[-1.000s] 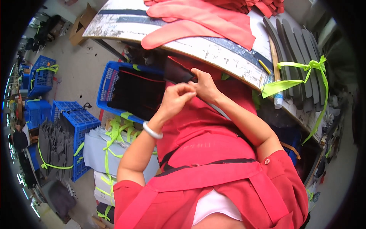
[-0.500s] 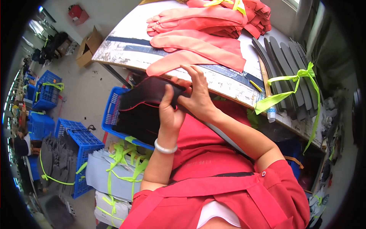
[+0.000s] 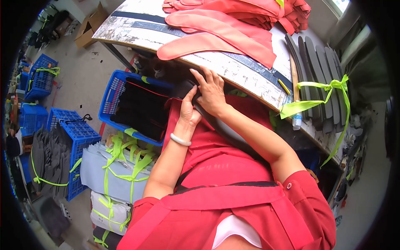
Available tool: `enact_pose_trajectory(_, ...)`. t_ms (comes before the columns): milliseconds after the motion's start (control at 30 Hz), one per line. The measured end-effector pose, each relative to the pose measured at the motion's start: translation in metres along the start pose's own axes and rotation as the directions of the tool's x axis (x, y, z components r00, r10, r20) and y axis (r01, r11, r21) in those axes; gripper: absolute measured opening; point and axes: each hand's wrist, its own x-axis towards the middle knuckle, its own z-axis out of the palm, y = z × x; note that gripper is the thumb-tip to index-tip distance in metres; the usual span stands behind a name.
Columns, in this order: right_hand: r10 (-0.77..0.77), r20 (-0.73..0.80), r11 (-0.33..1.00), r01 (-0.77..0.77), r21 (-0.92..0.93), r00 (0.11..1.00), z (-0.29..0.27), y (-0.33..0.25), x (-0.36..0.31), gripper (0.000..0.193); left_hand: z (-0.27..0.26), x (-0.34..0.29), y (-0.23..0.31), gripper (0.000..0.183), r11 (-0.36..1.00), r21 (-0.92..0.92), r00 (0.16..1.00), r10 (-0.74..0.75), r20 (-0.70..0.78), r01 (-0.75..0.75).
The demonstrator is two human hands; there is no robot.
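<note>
In front of my body, just below the table edge, both hands grip a long dark piece of fabric (image 3: 227, 132). Its lower part hangs curved across my red apron, beneath my right forearm. My left hand (image 3: 188, 110) pinches its upper end, thumb pointing up. Close beside it my right hand (image 3: 211, 95) has its thumb and fingers closed on the same end, with the fingertips directed toward the table. A thin red line of edging shows near my left wrist. To the left, a blue crate (image 3: 107, 101) holds a stack of black pieces with red edging.
Coral-red fabric pieces (image 3: 196, 43) lie on the worn white table (image 3: 121, 31). A bundle of grey curved strips (image 3: 318, 62), tied with a yellow-green ribbon, stands at its right end, near a yellow pen (image 3: 284, 86). Tied pale bundles (image 3: 95, 166) and blue crates (image 3: 83, 139) stand on the floor.
The dark piece's wide end, spread out over the crate before, has dropped down out of sight behind my hands. My view has shifted, and the black stack in the crate shows more fully.
</note>
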Motion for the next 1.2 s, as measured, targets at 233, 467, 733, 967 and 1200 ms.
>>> enact_pose_trajectory(233,-0.075,0.541,0.970,-0.064,0.233,0.838,-0.032,0.007,-0.050,0.074,-0.026,0.020,0.006,0.018,0.990,-0.139,0.999,0.037,0.032,-0.032)
enact_pose_trajectory(467,-0.088,0.557,0.987,-0.003,0.161,0.826,-0.009,0.009,-0.035,0.059,-0.030,0.031,0.011,0.026,0.991,-0.001,0.991,0.135,0.022,-0.135)
enact_pose_trajectory(733,-0.024,0.647,0.996,-0.040,0.084,0.762,-0.023,-0.003,-0.042,0.036,-0.039,0.027,0.012,0.029,0.995,0.049,0.995,0.084,0.057,-0.087)
enact_pose_trajectory(967,-0.034,0.531,0.984,-0.065,0.167,0.847,-0.017,0.000,-0.042,0.040,-0.029,0.024,0.007,0.034,1.000,0.007,1.000,-0.014,0.002,0.014)
enact_pose_trajectory(1200,-0.006,0.658,0.976,-0.138,0.166,0.753,-0.008,0.004,-0.020,0.058,-0.027,0.020,-0.002,0.033,0.998,-0.059,0.999,-0.038,0.012,0.039)
